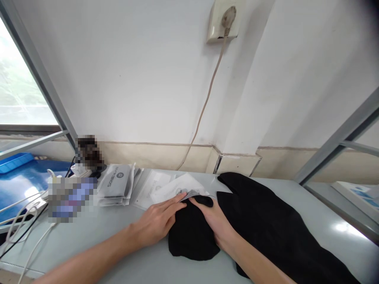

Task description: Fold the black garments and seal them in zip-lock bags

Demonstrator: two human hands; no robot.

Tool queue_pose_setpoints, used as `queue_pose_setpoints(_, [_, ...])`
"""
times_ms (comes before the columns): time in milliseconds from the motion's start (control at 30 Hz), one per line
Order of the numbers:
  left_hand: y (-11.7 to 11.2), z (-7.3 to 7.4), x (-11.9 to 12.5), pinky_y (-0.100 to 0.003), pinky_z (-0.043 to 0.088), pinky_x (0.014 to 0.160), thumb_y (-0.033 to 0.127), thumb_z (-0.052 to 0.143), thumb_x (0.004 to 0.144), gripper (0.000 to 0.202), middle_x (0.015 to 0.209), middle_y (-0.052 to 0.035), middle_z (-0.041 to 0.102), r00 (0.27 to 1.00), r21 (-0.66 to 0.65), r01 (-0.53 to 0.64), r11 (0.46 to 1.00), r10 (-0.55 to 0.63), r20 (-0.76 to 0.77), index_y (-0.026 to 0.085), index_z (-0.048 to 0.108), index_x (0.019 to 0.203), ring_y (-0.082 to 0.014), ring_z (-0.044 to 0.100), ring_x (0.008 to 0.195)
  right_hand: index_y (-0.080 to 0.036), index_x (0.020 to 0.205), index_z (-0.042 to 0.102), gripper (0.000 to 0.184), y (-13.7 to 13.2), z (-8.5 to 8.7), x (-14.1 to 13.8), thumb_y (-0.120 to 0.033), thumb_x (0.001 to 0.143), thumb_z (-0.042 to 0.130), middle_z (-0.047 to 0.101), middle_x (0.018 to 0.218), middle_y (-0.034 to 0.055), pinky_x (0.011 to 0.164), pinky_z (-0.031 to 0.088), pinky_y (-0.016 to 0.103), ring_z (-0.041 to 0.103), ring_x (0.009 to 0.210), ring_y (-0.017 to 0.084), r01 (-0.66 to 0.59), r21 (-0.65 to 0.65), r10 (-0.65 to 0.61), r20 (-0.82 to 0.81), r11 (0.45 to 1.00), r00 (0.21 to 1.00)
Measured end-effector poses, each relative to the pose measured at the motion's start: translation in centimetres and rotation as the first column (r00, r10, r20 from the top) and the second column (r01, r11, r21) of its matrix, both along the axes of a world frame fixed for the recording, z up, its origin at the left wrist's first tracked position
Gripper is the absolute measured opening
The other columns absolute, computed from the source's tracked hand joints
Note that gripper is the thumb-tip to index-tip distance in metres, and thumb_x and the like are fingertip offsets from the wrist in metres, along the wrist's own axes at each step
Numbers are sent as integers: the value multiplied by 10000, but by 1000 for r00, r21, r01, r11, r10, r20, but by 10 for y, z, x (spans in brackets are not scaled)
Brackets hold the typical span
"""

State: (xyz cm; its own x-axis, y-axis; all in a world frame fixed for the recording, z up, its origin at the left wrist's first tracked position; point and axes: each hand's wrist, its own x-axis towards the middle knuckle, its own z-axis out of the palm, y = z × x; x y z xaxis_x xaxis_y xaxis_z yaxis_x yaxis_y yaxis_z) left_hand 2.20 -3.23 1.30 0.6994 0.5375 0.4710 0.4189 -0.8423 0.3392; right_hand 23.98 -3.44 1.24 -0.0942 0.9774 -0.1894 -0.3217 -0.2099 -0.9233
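A folded piece of black cloth [192,236] hangs between my hands, with a dark gap along its top fold. My left hand [156,221] pinches the rim of a frosted plastic bag [185,185] at the cloth's upper left. My right hand [217,221] grips the cloth's upper right, thumb over the fold and the other fingers mostly hidden behind. How far the cloth reaches into the bag is hidden. To the right, more black cloth [266,221] lies spread over the grey table [124,264].
Left of my hands lie flat frosted bags [151,187] and a stack of filled, printed bags [115,183]. A blurred phone-like object [74,197], white cables [38,244] and a blue tray [16,161] are farther left. A cord [207,98] runs down the wall from a socket. Metal frame bars stand at both sides.
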Motion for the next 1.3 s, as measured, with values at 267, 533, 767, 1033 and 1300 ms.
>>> queue_pose_setpoints(267, [12, -12, -8, -421, 498, 1175, 110, 406, 1023, 471, 1621, -38, 467, 979, -219, -185, 958, 161, -123, 258, 547, 1448, -225, 597, 1375, -253, 999, 750, 327, 4, 4, 3, -536, 835, 756, 815, 975, 57, 903, 586, 395, 753, 1000, 297, 93, -80, -83, 128, 992, 988])
queue_pose_setpoints(533, [17, -12, -6, -462, 488, 1179, 62, 409, 972, 517, 1607, -66, 485, 952, -235, -286, 929, 247, -182, 219, 592, 1429, -260, 591, 1381, -295, 1232, 496, 434, 22, -22, 16, -484, 877, 660, 701, 1144, 53, 896, 535, 426, 690, 971, 265, 211, 308, -330, 412, 928, 849])
queue_pose_setpoints(767, [18, -14, -6, -443, 506, 1163, 72, 402, 987, 505, 1523, -50, 594, 949, -226, -311, 923, 291, -119, 232, 605, 1420, -256, 599, 1374, -294, 1253, 676, 345, 15, -19, 13, -441, 964, 561, 703, 1323, 61, 1108, 448, 516, 642, 1228, 314, -210, 347, -41, 593, 914, 804])
queue_pose_setpoints(1033, [14, -9, -6, -418, 484, 1187, 45, 383, 990, 591, 1582, -30, 528, 969, -206, -245, 947, 234, -76, 274, 489, 1525, -225, 553, 1420, -302, 1506, 527, 564, 5, -14, 8, -524, 991, 587, 465, 1620, 73, 1269, 276, 518, 394, 1515, 289, -409, 281, 194, 567, 868, 801])
queue_pose_setpoints(1300, [13, -15, -11, -397, 444, 1215, 8, 390, 986, 732, 1698, 13, 322, 992, -55, -119, 991, 117, -40, 352, 275, 1621, -182, 440, 1498, -271, 1566, 437, 697, 7, -33, 7, -451, 940, 682, 382, 1672, 87, 1301, 207, 535, 309, 1562, 298, -417, 332, 184, 552, 846, 813])
